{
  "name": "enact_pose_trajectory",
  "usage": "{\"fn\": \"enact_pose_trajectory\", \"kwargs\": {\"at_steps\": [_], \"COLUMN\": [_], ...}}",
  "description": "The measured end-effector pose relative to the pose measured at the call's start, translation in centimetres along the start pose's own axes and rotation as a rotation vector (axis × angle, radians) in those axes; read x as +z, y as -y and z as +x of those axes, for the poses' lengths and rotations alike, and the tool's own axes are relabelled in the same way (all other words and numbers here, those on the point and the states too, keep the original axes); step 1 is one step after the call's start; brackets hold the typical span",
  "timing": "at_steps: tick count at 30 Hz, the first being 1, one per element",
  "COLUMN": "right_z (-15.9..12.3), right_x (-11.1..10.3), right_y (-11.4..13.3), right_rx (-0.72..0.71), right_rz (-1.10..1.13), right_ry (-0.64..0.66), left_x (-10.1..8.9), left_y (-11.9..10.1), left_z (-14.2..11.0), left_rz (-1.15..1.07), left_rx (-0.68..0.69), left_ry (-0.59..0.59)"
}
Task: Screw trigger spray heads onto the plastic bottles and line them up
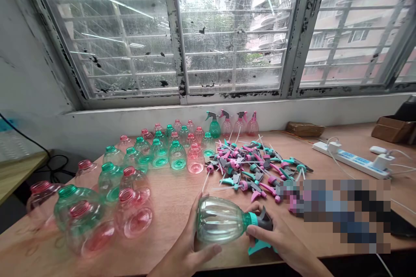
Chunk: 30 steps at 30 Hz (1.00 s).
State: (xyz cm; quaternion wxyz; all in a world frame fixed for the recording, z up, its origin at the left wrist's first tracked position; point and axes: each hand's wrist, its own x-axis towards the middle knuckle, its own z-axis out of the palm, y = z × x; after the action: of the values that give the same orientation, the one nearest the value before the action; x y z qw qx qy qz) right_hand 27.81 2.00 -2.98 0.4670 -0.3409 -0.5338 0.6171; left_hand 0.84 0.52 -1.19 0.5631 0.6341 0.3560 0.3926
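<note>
A clear green spray bottle [221, 220] lies sideways between my hands, above the front of the table. My left hand [195, 242] cups its base end, thumb along the near side. At the neck, the fingers of my right hand [273, 233] grip the teal collar and the grey and teal spray head [264, 220], which sits on the bottle's mouth. Just beyond lies a heap of loose pink, teal and grey spray heads [256, 162] with white tubes. Left of my hands stand several open bottles, such as a red one [134, 216] and a green one [160, 156].
Several bottles with spray heads on, one a green bottle [215, 127], stand against the wall under the window. A white power strip [351, 160] with plugs, a brown block [304, 129] and a brown box [393, 129] are at the right. A blurred patch covers the right front.
</note>
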Motion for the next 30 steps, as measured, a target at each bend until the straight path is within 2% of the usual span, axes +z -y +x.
{"fn": "enact_pose_trajectory", "kwargs": {"at_steps": [6, 10, 14, 20, 25, 30], "right_z": [0.1, 0.0, -0.1, -0.2, -0.2, -0.1], "right_x": [0.1, 0.1, 0.1, 0.1, 0.1, 0.0], "right_y": [0.0, 0.0, 0.1, 0.2, 0.3, 0.2], "right_rx": [0.023, 0.019, 0.010, 0.014, 0.019, 0.010], "right_rz": [0.002, 0.011, -0.030, -0.053, -0.055, -0.044], "right_ry": [-0.067, -0.050, -0.028, -0.012, -0.013, -0.010], "left_x": [0.3, 0.3, -0.1, -0.5, 0.2, 0.2], "left_y": [1.3, 1.9, 1.7, 0.6, 0.5, 1.4], "left_z": [0.4, 0.4, 0.2, 0.4, 0.4, 0.4], "left_rz": [0.008, -0.010, 0.069, 0.024, -0.042, -0.032], "left_rx": [0.091, 0.106, 0.064, 0.007, 0.055, 0.061], "left_ry": [-0.043, -0.034, -0.068, 0.044, 0.007, -0.043]}}
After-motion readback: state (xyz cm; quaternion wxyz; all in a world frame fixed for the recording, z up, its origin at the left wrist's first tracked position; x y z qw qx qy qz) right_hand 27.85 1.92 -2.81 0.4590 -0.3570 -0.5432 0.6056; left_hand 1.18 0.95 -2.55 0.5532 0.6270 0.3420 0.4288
